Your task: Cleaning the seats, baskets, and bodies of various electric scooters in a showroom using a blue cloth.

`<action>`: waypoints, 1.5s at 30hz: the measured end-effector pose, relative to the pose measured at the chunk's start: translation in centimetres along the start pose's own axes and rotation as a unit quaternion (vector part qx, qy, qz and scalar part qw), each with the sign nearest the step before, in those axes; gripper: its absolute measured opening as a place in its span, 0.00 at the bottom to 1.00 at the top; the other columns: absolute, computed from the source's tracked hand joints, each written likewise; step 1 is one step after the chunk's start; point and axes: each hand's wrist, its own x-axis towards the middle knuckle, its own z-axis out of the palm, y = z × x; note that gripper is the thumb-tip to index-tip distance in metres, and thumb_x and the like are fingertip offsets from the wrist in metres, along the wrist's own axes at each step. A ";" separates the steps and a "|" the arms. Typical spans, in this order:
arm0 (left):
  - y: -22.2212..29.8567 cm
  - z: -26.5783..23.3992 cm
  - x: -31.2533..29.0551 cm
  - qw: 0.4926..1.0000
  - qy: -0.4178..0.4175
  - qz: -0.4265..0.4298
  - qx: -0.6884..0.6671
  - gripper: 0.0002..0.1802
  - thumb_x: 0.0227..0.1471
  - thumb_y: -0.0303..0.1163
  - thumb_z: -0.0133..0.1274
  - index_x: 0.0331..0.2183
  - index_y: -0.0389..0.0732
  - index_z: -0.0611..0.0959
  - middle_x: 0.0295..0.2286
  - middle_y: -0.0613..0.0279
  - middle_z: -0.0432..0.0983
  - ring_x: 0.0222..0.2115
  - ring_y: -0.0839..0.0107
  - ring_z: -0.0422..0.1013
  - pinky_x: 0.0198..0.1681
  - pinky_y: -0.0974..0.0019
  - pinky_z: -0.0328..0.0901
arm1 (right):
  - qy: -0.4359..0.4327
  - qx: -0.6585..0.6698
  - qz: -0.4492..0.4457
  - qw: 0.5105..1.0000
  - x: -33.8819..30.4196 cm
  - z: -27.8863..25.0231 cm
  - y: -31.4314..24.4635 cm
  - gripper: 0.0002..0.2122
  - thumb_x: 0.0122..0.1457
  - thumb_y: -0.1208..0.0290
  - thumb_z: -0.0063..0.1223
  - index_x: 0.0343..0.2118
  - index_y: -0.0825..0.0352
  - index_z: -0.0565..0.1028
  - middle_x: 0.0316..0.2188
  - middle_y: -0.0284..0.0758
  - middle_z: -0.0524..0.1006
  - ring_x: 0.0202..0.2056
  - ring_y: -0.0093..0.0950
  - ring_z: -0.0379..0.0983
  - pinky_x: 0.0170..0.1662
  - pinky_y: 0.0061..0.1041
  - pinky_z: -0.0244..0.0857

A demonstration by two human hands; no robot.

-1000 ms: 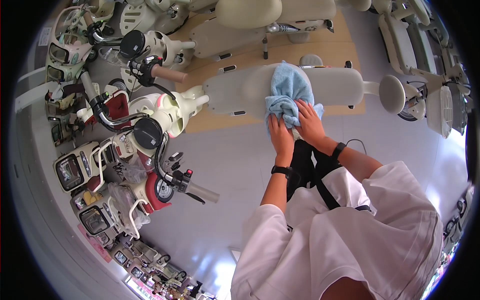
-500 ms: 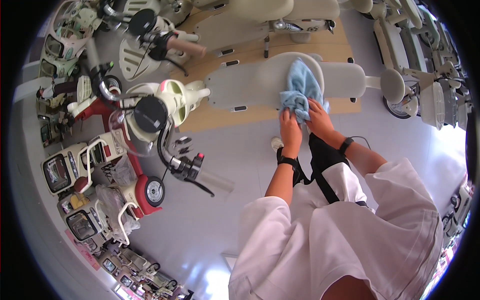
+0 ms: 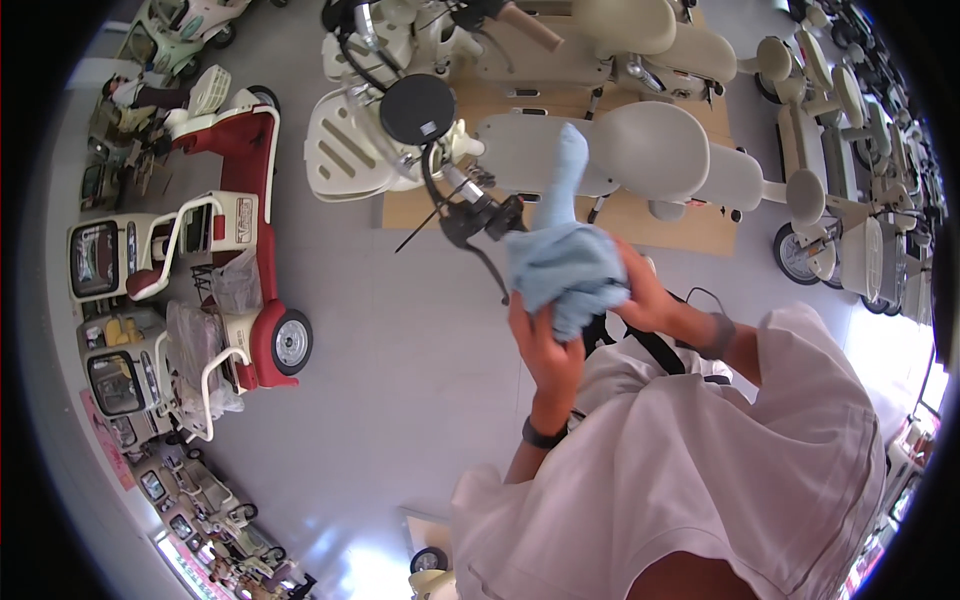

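A light blue cloth (image 3: pixel 565 265) is bunched between my two hands, with one long end lying out over the scooter's footboard area in view. It covers the spot where the grip of the near handlebar (image 3: pixel 465 205) extends, so the grip is hidden. My left hand (image 3: pixel 548 350) holds the cloth from below, fingers curled into it. On the cloth's right side, my right hand (image 3: pixel 645 290) grips it, its fingertips partly hidden by the folds. The brake lever (image 3: pixel 482 268) sticks out just left of the cloth. A round black mirror (image 3: pixel 417 109) stands above the handlebar.
Beyond the handlebar are the grey footboard (image 3: pixel 520 150) and beige round seat (image 3: pixel 655 150) of the scooter, on a brown board (image 3: pixel 690 235). A red-and-cream three-wheeler (image 3: pixel 262 200) stands left. More scooters (image 3: pixel 800 130) are parked at right. A person (image 3: pixel 145 92) sits far left.
My hands and the cloth have left the seat and come to the near handlebar. The view has shifted, and the cloth is now bunched over where the grip extends.
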 end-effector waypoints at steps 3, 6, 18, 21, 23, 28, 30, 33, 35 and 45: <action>-2.3 0.8 1.9 0.982 0.050 -0.143 -0.109 0.33 0.56 0.27 0.55 0.61 0.31 0.68 0.61 0.36 0.57 0.60 0.38 0.57 0.64 0.44 0.53 | -0.007 0.071 0.092 0.993 3.6 5.3 0.6 0.36 0.62 0.64 0.56 0.71 0.64 0.54 0.67 0.49 0.61 0.67 0.46 0.59 0.66 0.40 0.55; -3.0 2.7 3.0 0.992 0.096 -0.055 -0.067 0.30 0.59 0.29 0.54 0.61 0.31 0.69 0.61 0.36 0.58 0.60 0.38 0.58 0.63 0.43 0.53 | 0.024 0.045 0.111 0.993 6.3 7.6 1.8 0.35 0.66 0.62 0.52 0.72 0.62 0.51 0.64 0.49 0.65 0.64 0.44 0.63 0.65 0.36 0.56; -1.5 5.9 -3.7 0.986 0.046 -0.124 -0.099 0.20 0.63 0.25 0.48 0.55 0.29 0.71 0.47 0.39 0.67 0.47 0.40 0.66 0.51 0.48 0.63 | 0.014 0.056 0.213 0.975 -1.6 5.2 0.6 0.19 0.69 0.67 0.49 0.60 0.67 0.69 0.49 0.44 0.79 0.50 0.38 0.75 0.56 0.33 0.66; -1.7 5.7 -2.1 0.989 0.051 -0.111 -0.088 0.19 0.64 0.26 0.47 0.55 0.29 0.71 0.47 0.39 0.67 0.46 0.41 0.67 0.51 0.50 0.63 | 0.012 0.076 0.199 0.977 0.8 5.1 0.7 0.19 0.67 0.67 0.50 0.59 0.66 0.69 0.49 0.44 0.79 0.50 0.39 0.75 0.56 0.33 0.66; -2.1 5.5 -0.2 0.987 0.069 -0.116 -0.091 0.19 0.65 0.27 0.47 0.54 0.29 0.71 0.46 0.40 0.68 0.47 0.42 0.68 0.51 0.51 0.63 | -0.003 0.089 0.185 0.979 3.1 5.2 1.0 0.18 0.66 0.67 0.52 0.58 0.66 0.70 0.48 0.44 0.79 0.50 0.39 0.75 0.56 0.33 0.66; -2.1 5.9 0.4 0.988 0.097 -0.100 -0.060 0.18 0.64 0.27 0.48 0.53 0.30 0.73 0.46 0.42 0.70 0.47 0.44 0.69 0.50 0.51 0.64 | 0.014 0.146 0.177 0.973 3.8 6.2 2.4 0.18 0.66 0.69 0.52 0.57 0.66 0.70 0.49 0.42 0.79 0.50 0.35 0.75 0.56 0.33 0.66; -2.1 5.8 -1.0 0.992 0.067 -0.103 -0.039 0.19 0.60 0.27 0.52 0.52 0.31 0.74 0.44 0.41 0.70 0.44 0.41 0.70 0.45 0.50 0.66 | 0.024 0.159 0.182 0.970 1.8 6.0 2.9 0.18 0.66 0.70 0.52 0.57 0.66 0.70 0.49 0.41 0.79 0.50 0.33 0.75 0.56 0.32 0.66; -2.1 4.4 -3.2 0.995 -0.013 -0.096 0.012 0.21 0.54 0.26 0.55 0.51 0.33 0.75 0.42 0.42 0.70 0.42 0.39 0.71 0.42 0.49 0.68 | -0.013 0.109 0.201 0.973 -1.6 4.5 3.1 0.18 0.65 0.71 0.53 0.57 0.66 0.70 0.48 0.42 0.79 0.50 0.33 0.75 0.55 0.31 0.68; -1.7 2.8 -4.6 0.991 -0.080 -0.100 0.035 0.24 0.49 0.24 0.58 0.51 0.38 0.77 0.41 0.44 0.70 0.41 0.41 0.71 0.41 0.48 0.69 | -0.049 0.084 0.232 0.968 -3.8 3.2 2.4 0.19 0.63 0.73 0.55 0.57 0.67 0.71 0.48 0.43 0.79 0.50 0.33 0.76 0.54 0.32 0.68; -2.9 -5.8 2.9 0.986 -0.054 0.132 0.088 0.31 0.40 0.20 0.62 0.51 0.44 0.81 0.50 0.47 0.71 0.50 0.44 0.69 0.50 0.49 0.68 | 0.039 -0.058 -0.020 0.997 0.2 4.0 -4.0 0.27 0.50 0.83 0.60 0.56 0.69 0.71 0.62 0.47 0.67 0.60 0.51 0.66 0.61 0.37 0.62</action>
